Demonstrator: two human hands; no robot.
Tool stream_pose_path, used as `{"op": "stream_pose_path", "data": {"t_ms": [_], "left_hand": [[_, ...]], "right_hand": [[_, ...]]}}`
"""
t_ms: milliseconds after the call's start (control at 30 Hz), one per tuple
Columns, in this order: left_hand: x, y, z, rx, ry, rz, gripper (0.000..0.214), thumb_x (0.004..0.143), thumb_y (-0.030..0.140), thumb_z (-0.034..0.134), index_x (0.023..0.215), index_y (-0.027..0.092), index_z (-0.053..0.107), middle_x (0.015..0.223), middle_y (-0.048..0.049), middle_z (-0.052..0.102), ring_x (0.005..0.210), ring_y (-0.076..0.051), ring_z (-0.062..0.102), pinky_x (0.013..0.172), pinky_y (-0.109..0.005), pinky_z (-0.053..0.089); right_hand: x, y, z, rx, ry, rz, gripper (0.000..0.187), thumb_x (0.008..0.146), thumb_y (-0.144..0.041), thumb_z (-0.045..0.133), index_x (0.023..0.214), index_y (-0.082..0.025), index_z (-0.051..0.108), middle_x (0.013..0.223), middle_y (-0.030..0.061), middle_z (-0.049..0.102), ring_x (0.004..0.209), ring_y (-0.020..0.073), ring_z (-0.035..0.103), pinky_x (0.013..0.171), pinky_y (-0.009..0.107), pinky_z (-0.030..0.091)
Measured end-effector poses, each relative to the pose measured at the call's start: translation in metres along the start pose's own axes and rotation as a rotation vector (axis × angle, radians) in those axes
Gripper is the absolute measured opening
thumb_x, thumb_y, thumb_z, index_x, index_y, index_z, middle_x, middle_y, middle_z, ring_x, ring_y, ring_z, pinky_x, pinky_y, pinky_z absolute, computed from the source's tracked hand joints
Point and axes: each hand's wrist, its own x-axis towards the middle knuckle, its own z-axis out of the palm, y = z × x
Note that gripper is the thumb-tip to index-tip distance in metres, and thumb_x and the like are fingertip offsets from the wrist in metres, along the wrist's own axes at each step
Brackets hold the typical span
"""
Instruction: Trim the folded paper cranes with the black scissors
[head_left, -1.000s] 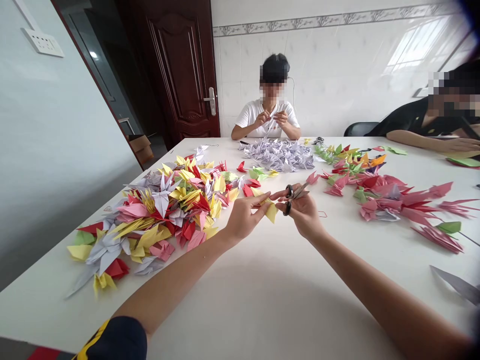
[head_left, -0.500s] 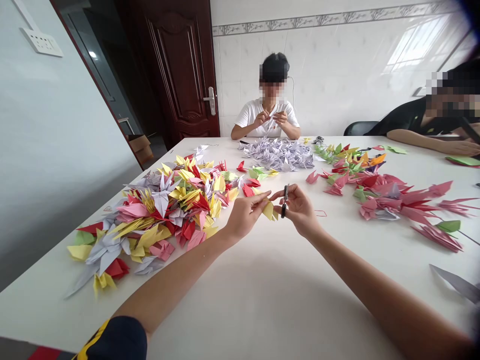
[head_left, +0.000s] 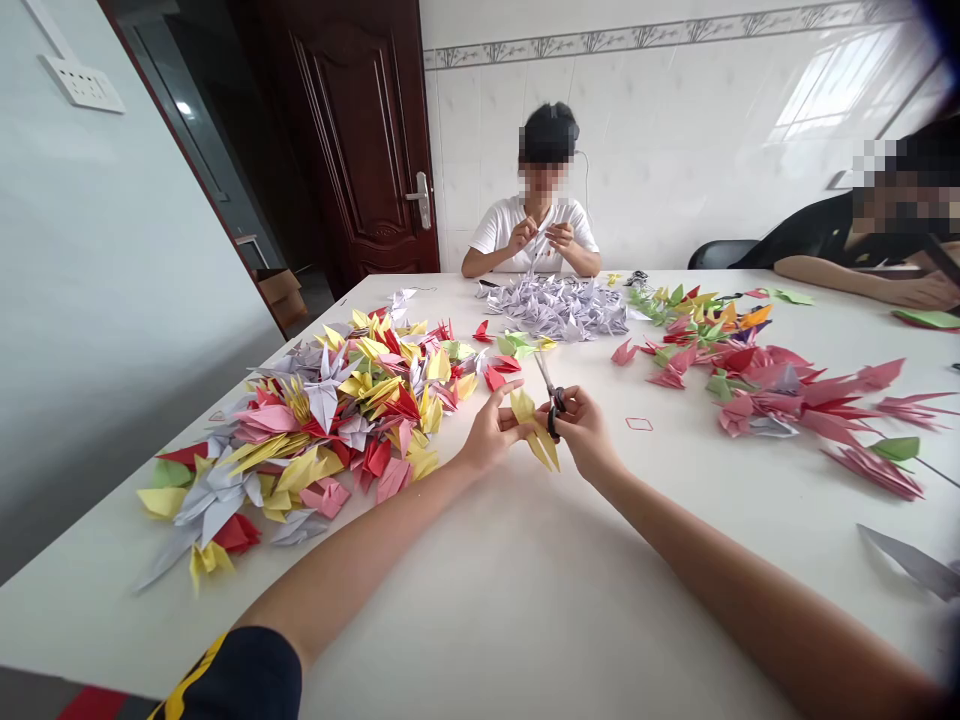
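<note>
My left hand [head_left: 489, 430] pinches a yellow folded paper piece [head_left: 534, 428] between thumb and fingers, above the table's middle. Two pointed ends of the paper hang down toward me. My right hand [head_left: 589, 428] is closed around the black handles of a pair of scissors [head_left: 549, 380]. The blades point away from me and look close together. The right fingertips lie close to the paper's right edge; whether they touch it I cannot tell. Left of my hands spreads a large heap of folded paper pieces [head_left: 352, 400] in yellow, red, pink, green and pale lilac.
On the white table [head_left: 465, 590] lie a pale lilac paper pile [head_left: 562, 308] and pink folded papers [head_left: 810, 390]. A grey pointed object [head_left: 907, 560] sits at the right edge. One person [head_left: 536, 235] works opposite; another person [head_left: 817, 235] leans in at the right.
The scissors have swung so their blades now show, pointing away. The yellow paper has turned, showing more of its length and two hanging points. Both hands have lowered slightly.
</note>
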Motion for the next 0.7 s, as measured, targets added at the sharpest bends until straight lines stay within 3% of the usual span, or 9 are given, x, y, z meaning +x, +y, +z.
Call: {"op": "stream_pose_path", "data": {"t_ms": [200,400,533,700], "left_hand": [[0.002,-0.021,0.007,0.034,0.118,-0.082,0.080,0.075,0.036,0.079,0.140,0.021,0.034,0.074,0.0018,0.070,0.069,-0.018,0.071,0.067,-0.030,0.059],[0.017,-0.023,0.011,0.148,0.362,-0.072,0.068,0.071,0.030,0.082,0.121,0.022,0.037,0.079,0.0005,0.068,0.061,-0.014,0.067,0.059,-0.025,0.056],[0.024,-0.028,0.009,0.165,0.377,-0.066,0.060,0.071,0.031,0.083,0.113,0.022,0.042,0.073,0.0024,0.065,0.056,-0.014,0.064,0.055,-0.025,0.053],[0.025,-0.033,0.004,0.181,0.309,-0.035,0.023,0.077,0.030,0.077,0.084,0.016,0.061,0.082,-0.0045,0.068,0.070,-0.015,0.066,0.064,-0.026,0.054]], "right_hand": [[0.001,0.020,-0.003,-0.008,0.016,0.047,0.053,0.060,-0.040,0.088,0.080,-0.025,0.041,0.078,-0.0029,0.063,0.059,0.0130,0.057,0.046,0.025,0.043],[0.008,0.026,-0.009,-0.042,0.147,0.080,0.058,0.054,-0.042,0.092,0.081,-0.025,0.045,0.078,-0.0028,0.064,0.063,0.0148,0.062,0.053,0.028,0.050],[0.011,0.027,-0.012,-0.060,0.121,0.107,0.049,0.058,-0.041,0.089,0.076,-0.023,0.047,0.069,-0.0029,0.066,0.056,0.0133,0.060,0.050,0.026,0.047],[0.014,0.028,-0.014,-0.026,0.095,0.123,0.044,0.055,-0.033,0.088,0.074,-0.023,0.049,0.070,-0.0021,0.070,0.056,0.0151,0.063,0.054,0.029,0.051]]}}
